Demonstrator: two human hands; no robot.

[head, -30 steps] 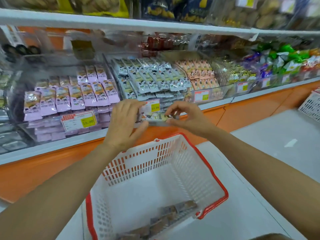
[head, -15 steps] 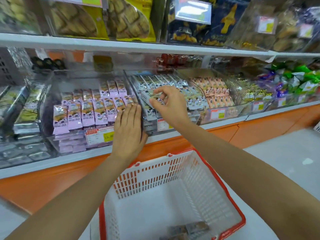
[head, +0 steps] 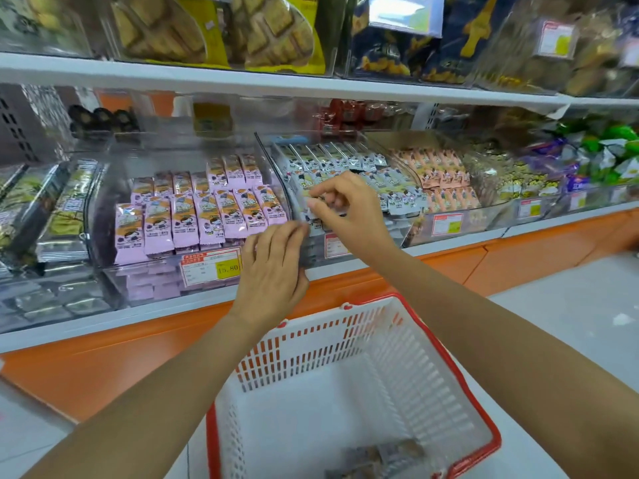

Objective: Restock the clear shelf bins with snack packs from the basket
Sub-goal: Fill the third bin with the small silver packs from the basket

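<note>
Right hand point(head: 345, 210): is reaching into the middle bin, thumb and forefinger pinching a snack pack, the other fingers curling loosely behind.
Snack pack point(head: 303, 199): a small flat pouch of glossy grey-white foil, is sitting at the bin's front left corner, beside rows of matching pouches.
Left hand point(head: 273, 267): is lying flat against the clear front where two bins meet, fingers straight and pressed together.
Middle bin point(head: 274, 164): hard clear plastic with a curved side wall, is standing on the white shelf.
Pink packs point(head: 193, 219): shiny crimped-edge pouches, are standing in neat rows in the bin to the left.
Basket point(head: 484, 426): white plastic lattice with a red rim, is sitting below the hands.
Packs in basket point(head: 377, 458): a few flat ones are lying on its bottom.
</note>
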